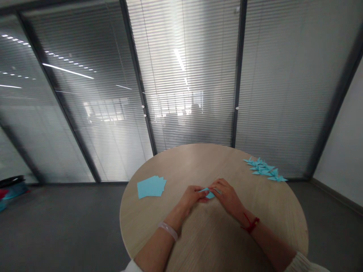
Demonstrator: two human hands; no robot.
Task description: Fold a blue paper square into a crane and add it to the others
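A small folded piece of blue paper is held between my two hands above the middle of the round table. My left hand pinches its left side, with the thumb on top. From the right, the fingertips of my right hand close on its upper edge. My fingers cover much of the paper, so its exact folded shape cannot be made out. To the left lies a loose stack of flat blue paper sheets. Several folded blue paper cranes sit grouped near the table's far right edge.
The round wooden table has a curved edge all around. Beyond it stand glass partitions with blinds and dark frames. Some dark, blue and red items are on the floor at far left.
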